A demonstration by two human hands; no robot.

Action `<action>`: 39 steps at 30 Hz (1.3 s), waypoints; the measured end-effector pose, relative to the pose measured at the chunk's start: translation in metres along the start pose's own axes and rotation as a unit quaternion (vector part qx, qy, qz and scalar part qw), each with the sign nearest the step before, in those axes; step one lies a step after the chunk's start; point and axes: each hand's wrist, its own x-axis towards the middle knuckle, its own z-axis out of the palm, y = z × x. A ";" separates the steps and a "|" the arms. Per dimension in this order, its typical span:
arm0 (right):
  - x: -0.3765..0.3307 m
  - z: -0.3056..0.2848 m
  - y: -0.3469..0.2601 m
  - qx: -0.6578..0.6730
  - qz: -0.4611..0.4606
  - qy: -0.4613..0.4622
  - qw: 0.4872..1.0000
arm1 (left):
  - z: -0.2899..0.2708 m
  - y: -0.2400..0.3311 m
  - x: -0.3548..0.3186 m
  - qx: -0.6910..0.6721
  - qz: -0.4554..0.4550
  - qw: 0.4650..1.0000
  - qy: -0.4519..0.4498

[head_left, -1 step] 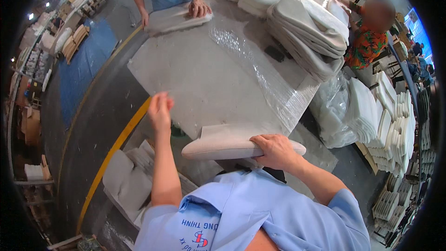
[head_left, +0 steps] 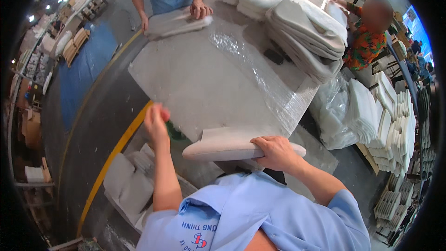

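Note:
My right hand (head_left: 276,152) is wrapped over the right part of a pale, upholstered seat cushion (head_left: 218,148), which rests at the near edge of the table. Its rounded side faces me, and a flap of fabric stands up along its far side. Raised off the cushion, my left hand (head_left: 157,123) is beyond the table's near left edge. Motion smears its fingers, with a reddish blur at the tips, so I cannot make out whether they hold anything.
The grey table (head_left: 186,79) carries plastic film (head_left: 251,60), a dark small object (head_left: 273,56) and stacked cushion covers (head_left: 302,32). Across it, a person's hand (head_left: 200,9) presses a pale pad (head_left: 174,24). Pale pads (head_left: 127,176) lie low left; wrapped stacks (head_left: 357,111) stand right.
My left hand has dropped slightly toward me and its fingers have turned. My right hand and the cushion have stayed almost in place.

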 end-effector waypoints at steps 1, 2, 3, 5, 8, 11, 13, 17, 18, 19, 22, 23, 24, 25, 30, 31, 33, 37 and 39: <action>-0.003 -0.003 0.002 0.008 0.018 0.015 1.000 | -0.003 0.007 -0.024 -0.069 -0.002 0.997 0.045; -0.005 -0.006 0.001 0.019 0.029 0.031 0.999 | -0.020 0.006 -0.043 -0.086 -0.003 0.996 0.031; -0.004 -0.010 0.000 0.032 0.039 0.047 0.998 | -0.031 0.003 -0.068 -0.043 -0.016 0.999 0.023; -0.001 -0.023 -0.006 0.074 0.062 0.064 0.993 | -0.046 -0.023 -0.116 0.015 -0.079 0.997 -0.016; -0.004 -0.040 -0.014 0.141 0.109 0.115 0.977 | -0.020 -0.057 -0.164 -0.023 -0.278 0.945 -0.172; -0.005 -0.048 -0.025 0.236 0.130 0.192 0.944 | 0.030 -0.066 -0.165 -0.072 -0.302 0.920 -0.238; -0.007 -0.052 -0.037 0.311 0.141 0.242 0.908 | 0.065 -0.058 -0.143 -0.138 -0.268 0.919 -0.253; -0.001 -0.043 -0.071 0.448 0.113 0.310 0.831 | 0.118 -0.022 -0.087 -0.243 -0.167 0.915 -0.276; -0.005 -0.037 -0.076 0.471 0.106 0.326 0.813 | 0.128 -0.012 -0.078 -0.242 -0.150 0.913 -0.290; -0.006 -0.029 -0.076 0.513 0.075 0.305 0.799 | 0.130 -0.001 -0.069 -0.135 -0.115 0.926 -0.335; -0.007 -0.010 -0.059 0.589 -0.008 0.257 0.766 | 0.135 0.018 -0.064 0.004 -0.073 0.901 -0.428; -0.002 -0.006 -0.048 0.576 0.019 0.295 0.762 | 0.138 0.024 -0.064 0.021 -0.069 0.888 -0.454; 0.002 -0.003 -0.030 0.560 0.047 0.335 0.756 | 0.139 0.027 -0.067 0.026 -0.084 0.873 -0.480; -0.001 -0.003 -0.013 0.540 0.082 0.373 0.750 | 0.140 0.023 -0.072 0.026 -0.107 0.854 -0.508; -0.021 0.015 0.035 0.706 0.220 0.279 0.612 | 0.136 0.002 -0.088 0.059 -0.235 0.765 -0.597; -0.026 0.023 0.037 0.725 0.223 0.277 0.590 | 0.140 -0.005 -0.092 0.068 -0.256 0.746 -0.611; -0.036 0.042 0.043 0.753 0.241 0.276 0.547 | 0.151 -0.018 -0.103 0.083 -0.299 0.711 -0.631; -0.059 0.068 0.046 0.793 0.241 0.302 0.471 | 0.167 -0.046 -0.129 0.108 -0.359 0.660 -0.652; -0.072 0.080 0.043 0.813 0.232 0.318 0.430 | 0.168 -0.057 -0.139 0.130 -0.377 0.644 -0.653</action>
